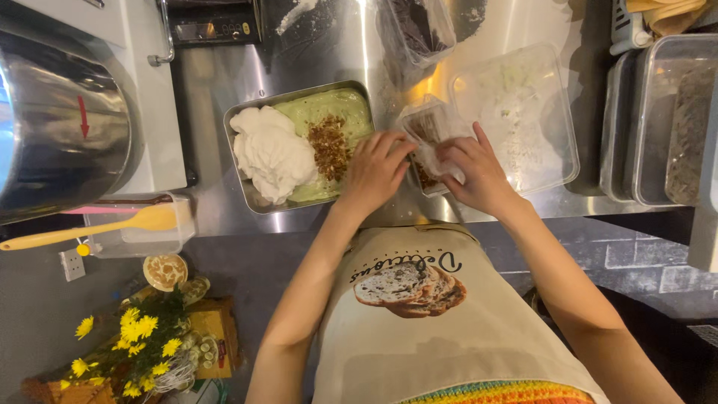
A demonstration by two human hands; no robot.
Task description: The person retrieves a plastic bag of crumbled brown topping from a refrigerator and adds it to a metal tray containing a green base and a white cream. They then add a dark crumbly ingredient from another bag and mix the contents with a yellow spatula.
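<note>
We have both hands on a small clear tub (428, 142) of brown crumbs on the steel surface (523, 202) beside the metal tray (247, 196) of green batter, left hand (376, 170) steadying its edge, right hand (473, 173) clamped on its plastic wrap, which probably needs peeling next.

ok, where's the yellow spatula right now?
Head view, far left: the yellow spatula lies across a clear tub, below the steel bowl, left of the metal tray.
</note>
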